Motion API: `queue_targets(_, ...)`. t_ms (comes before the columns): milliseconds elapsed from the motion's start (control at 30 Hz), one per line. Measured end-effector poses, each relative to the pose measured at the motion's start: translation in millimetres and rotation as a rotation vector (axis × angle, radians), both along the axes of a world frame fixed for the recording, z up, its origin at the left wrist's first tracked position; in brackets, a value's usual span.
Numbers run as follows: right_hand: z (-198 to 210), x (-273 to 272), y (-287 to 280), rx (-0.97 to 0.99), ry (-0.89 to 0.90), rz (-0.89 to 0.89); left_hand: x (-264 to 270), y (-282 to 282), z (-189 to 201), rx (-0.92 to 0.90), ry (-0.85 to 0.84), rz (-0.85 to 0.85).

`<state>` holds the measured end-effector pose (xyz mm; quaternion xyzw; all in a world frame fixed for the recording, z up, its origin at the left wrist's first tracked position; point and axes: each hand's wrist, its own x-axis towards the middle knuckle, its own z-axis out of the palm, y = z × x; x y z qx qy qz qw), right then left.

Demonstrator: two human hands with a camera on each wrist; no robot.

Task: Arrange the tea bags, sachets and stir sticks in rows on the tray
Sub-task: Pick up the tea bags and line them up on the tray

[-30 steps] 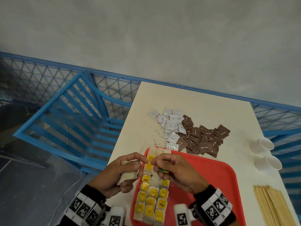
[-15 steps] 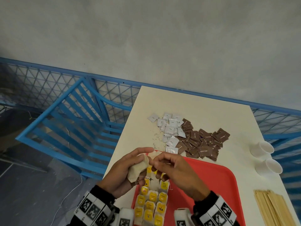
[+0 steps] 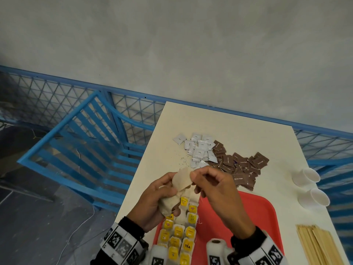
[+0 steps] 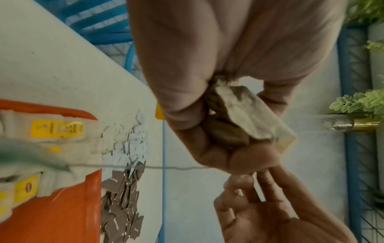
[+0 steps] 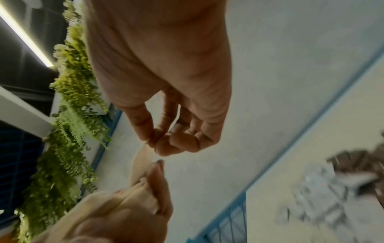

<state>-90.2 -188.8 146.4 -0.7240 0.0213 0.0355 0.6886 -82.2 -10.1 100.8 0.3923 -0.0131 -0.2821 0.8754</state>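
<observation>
Both hands have risen off the red tray (image 3: pixel 254 211) since a second ago: the left hand (image 3: pixel 152 199) now keeps its grip clamped round a small bundle of loose tea bags (image 3: pixel 172 203), while the right hand (image 3: pixel 215 190) pinches the top corner of one bag (image 3: pixel 181 179) lifted out of that bundle. That bag hangs above the far end of the laid tea-bag rows (image 3: pixel 181 234), so the next placement looks close. The sachets (image 3: pixel 225 159) and stir sticks (image 3: pixel 321 245) lie untouched on the table (image 3: pixel 229 123).
</observation>
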Motion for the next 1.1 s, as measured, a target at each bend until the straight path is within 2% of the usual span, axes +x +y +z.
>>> queue_targets(100,14,-3,-9,-0.139,-0.174,-0.02,2,-8,1,-0.05,0.004,-0.053)
queue_targets(167,19,-4,-15,-0.183,-0.243,-0.029,3,-15,4,0.003,-0.018,-0.067)
queue_targets(367,19,-2,-29,-0.111,-0.21,-0.062,2,-27,16,0.169,-0.095,-0.081)
queue_targets(567,20,-2,-32,-0.258,-0.262,-0.135,5,-35,23,0.563,-0.232,0.119)
queue_targets(633,17,-1,-34,-0.261,-0.243,-0.188,3,-35,17,0.676,-0.269,0.237)
queue_targets(700,13,-1,-33,-0.227,-0.195,-0.233,-1,-37,17,0.778,-0.377,0.39)
queue_targets(767,11,-3,-28,-0.18,-0.14,-0.244,-5,-42,22,0.866,-0.574,0.47)
queue_targets(833,12,-5,-21,-0.127,-0.114,-0.214,-7,-48,25,0.946,-0.785,0.456)
queue_targets(867,13,-6,-18,-0.099,-0.115,-0.187,-8,-49,26,0.946,-0.828,0.44)
queue_targets(933,19,-8,-11,-0.053,-0.118,-0.111,-6,-46,29,0.889,-0.809,0.452)
queue_targets(1000,23,-8,-9,-0.051,-0.115,-0.056,-3,-39,32,0.823,-0.709,0.465)
queue_targets(1100,19,-1,-13,-0.045,-0.129,-0.105,3,-25,38,0.698,-0.55,0.414)
